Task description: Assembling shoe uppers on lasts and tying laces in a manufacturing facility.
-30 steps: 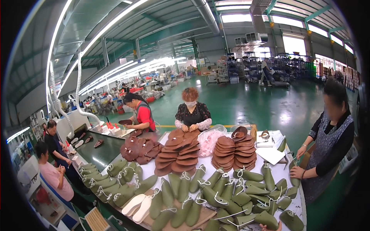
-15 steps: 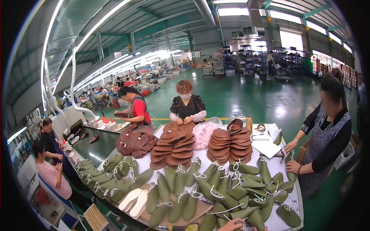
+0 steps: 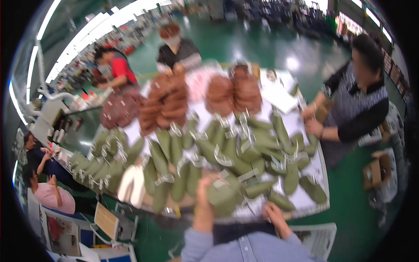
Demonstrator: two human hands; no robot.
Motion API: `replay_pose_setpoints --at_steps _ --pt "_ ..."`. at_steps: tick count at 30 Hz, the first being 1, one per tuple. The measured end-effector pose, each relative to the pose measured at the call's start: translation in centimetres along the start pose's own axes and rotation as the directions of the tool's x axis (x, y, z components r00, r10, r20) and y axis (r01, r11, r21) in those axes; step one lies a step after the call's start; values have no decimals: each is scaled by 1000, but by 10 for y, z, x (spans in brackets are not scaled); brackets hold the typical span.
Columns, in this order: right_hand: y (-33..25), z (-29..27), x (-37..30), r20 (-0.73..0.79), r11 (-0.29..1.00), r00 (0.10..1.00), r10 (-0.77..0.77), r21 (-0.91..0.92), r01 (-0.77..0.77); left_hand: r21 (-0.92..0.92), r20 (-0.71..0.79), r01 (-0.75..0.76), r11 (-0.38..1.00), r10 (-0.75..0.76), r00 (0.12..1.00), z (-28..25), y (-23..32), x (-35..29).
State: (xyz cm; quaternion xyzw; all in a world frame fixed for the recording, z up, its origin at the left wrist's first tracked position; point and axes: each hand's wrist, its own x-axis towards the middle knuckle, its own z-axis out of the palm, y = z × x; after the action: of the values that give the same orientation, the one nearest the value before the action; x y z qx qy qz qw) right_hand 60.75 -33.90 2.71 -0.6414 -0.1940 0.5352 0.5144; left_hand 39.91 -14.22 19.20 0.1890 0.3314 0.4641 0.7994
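Note:
The picture is smeared by motion. My left hand (image 3: 205,187) is at the left side of a large green shoe last (image 3: 224,196), its fingers curled over the upper edge. This last looks raised above the others. My right hand (image 3: 274,214) is closed at the table's near edge, beside another green shoe last (image 3: 281,201); whatever its fingers hold, if anything, is too blurred to make out. Many green lasts with white cord loops crowd the table around both hands. A pair of white sole-shaped pieces (image 3: 131,185) lies left of my left hand.
Brown leather stacks (image 3: 218,96) and a pink bundle (image 3: 200,85) stand farther back. White sheets (image 3: 279,98) lie at the back right. A co-worker (image 3: 358,100) stands at the right edge, hands by the table; another (image 3: 176,52) works across it. A wooden-seated stool (image 3: 107,220) is lower left.
My view has tipped downward, so the table sits higher and my forearms show. My left hand has come up onto a green last; my right hand is now closed near the table edge.

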Motion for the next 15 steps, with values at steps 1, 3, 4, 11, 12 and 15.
replay_pose_setpoints --at_steps 1,3,4,11,12,15 --pt "-5 2 0 -5 997 1000 -1 -73 1 35 96 16 999 -19 995 -7 10 0" --pt "-36 20 -6 -26 1000 1000 13 -25 -14 11 78 17 1000 -18 997 -24 18 -11" --pt "-42 26 -3 -14 1000 1000 23 -20 -23 18 61 41 999 -42 997 -35 16 -15" --pt "-64 56 9 150 929 980 -131 -326 175 -187 -149 41 981 -70 986 -87 -3 -62" --pt "-62 57 13 144 797 965 -219 -544 262 -175 -168 30 984 -60 984 -88 -2 -64" --pt "-58 59 20 273 208 814 -513 -880 427 -194 -183 -8 981 -28 983 -88 3 -78"
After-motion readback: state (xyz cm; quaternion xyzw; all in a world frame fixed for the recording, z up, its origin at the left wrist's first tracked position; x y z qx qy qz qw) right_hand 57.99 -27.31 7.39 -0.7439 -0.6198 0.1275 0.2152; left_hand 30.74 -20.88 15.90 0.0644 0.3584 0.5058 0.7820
